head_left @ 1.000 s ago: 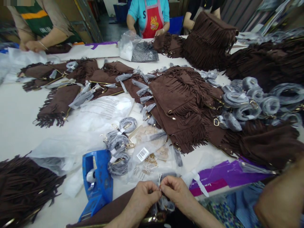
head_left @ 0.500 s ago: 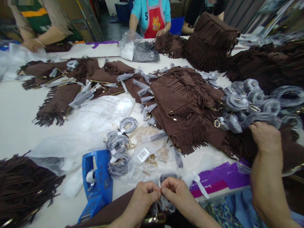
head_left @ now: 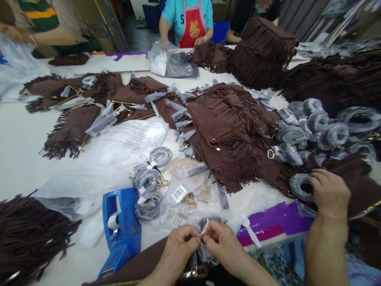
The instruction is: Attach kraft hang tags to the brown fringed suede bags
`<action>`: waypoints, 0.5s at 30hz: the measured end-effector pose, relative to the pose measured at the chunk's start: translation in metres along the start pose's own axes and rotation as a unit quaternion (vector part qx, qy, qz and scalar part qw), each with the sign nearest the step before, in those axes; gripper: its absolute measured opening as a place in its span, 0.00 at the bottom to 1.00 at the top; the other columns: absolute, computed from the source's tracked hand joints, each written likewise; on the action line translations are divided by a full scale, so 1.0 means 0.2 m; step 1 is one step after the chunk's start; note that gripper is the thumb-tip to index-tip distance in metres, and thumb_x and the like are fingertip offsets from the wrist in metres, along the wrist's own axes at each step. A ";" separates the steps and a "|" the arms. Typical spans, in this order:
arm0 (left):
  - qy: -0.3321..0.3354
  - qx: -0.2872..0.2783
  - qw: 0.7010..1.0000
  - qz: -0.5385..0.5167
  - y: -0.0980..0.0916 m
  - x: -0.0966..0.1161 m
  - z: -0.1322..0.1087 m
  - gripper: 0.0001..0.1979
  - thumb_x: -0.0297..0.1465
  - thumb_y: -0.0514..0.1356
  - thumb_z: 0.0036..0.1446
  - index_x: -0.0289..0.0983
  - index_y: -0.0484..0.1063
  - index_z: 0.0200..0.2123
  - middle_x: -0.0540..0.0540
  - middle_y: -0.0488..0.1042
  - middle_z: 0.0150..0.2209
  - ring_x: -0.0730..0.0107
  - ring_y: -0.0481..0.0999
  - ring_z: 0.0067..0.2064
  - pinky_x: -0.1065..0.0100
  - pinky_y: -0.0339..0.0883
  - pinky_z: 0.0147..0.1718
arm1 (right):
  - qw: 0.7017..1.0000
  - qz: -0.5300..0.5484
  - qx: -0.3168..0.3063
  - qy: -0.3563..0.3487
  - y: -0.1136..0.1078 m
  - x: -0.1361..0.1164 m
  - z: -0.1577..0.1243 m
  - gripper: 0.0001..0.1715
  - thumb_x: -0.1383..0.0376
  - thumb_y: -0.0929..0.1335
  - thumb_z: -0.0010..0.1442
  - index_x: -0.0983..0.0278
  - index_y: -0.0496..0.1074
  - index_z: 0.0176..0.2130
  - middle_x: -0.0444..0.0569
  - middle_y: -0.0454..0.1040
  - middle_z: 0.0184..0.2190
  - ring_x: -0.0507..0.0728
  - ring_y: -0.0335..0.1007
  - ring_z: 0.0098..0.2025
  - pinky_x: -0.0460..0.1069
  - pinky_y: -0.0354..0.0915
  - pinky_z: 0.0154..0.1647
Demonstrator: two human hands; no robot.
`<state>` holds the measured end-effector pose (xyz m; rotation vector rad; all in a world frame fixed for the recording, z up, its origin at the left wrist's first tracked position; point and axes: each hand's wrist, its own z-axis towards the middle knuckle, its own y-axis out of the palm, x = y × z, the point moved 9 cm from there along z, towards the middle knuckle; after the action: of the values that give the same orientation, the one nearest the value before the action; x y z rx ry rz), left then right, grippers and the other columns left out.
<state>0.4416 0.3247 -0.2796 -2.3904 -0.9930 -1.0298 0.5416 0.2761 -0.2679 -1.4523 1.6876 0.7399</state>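
My left hand (head_left: 180, 244) and my right hand (head_left: 220, 242) meet at the bottom centre, fingers pinched together on a thin white string (head_left: 204, 228) with a crinkled clear wrapper (head_left: 205, 254) hanging under it. Below them lies a brown suede bag (head_left: 143, 266) with a gold chain (head_left: 193, 274). A blue tape dispenser (head_left: 120, 228) stands just left of my left hand. Wrapped grey strap coils (head_left: 149, 180) and clear bags with a barcode label (head_left: 179, 194) lie just beyond my hands.
A co-worker's hand (head_left: 329, 192) at the right rests on a wrapped coil (head_left: 299, 186) beside a heap of coils (head_left: 324, 127). Brown fringed bags (head_left: 229, 131) cover the white table (head_left: 18, 151). More people stand at the far edge, one in a red apron (head_left: 192, 24).
The co-worker's hand has pulled back toward the near edge with a wrapped coil. My hands stay pinched together and have lifted the white string slightly. The person at far left raised a plastic bag.
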 end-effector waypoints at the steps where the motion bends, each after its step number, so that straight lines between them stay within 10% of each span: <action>1: 0.038 0.007 0.999 0.036 -0.01 0.04 -0.01 0.06 0.32 0.57 0.41 0.37 0.70 0.17 0.50 0.69 0.20 0.67 0.66 0.27 0.67 0.58 0.32 | 1.000 -0.013 0.003 -0.007 0.00 -0.01 0.00 0.03 0.70 0.63 0.48 0.64 0.63 0.24 0.37 0.59 0.18 0.48 0.54 0.22 0.43 0.53 0.23; 7: 0.130 0.036 0.977 0.165 -0.04 0.15 -0.04 0.07 0.28 0.57 0.46 0.40 0.73 0.20 0.47 0.75 0.34 0.58 0.68 0.41 0.61 0.56 0.43 | 0.996 -0.083 0.015 -0.026 -0.03 -0.06 -0.01 0.05 0.72 0.62 0.49 0.64 0.62 0.24 0.37 0.58 0.18 0.48 0.55 0.22 0.43 0.53 0.23; 15: 0.172 0.053 0.965 0.188 -0.03 0.23 -0.06 0.06 0.26 0.56 0.43 0.38 0.71 0.18 0.46 0.75 0.30 0.61 0.69 0.35 0.63 0.60 0.37 | 0.962 -0.256 0.021 -0.091 -0.03 -0.16 -0.03 0.08 0.76 0.61 0.49 0.64 0.64 0.27 0.42 0.62 0.23 0.51 0.60 0.26 0.46 0.54 0.28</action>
<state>0.4536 0.3432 -0.2378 -2.1023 -0.4377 -1.1555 0.5476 0.2863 -0.2379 -1.6400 1.1101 0.5247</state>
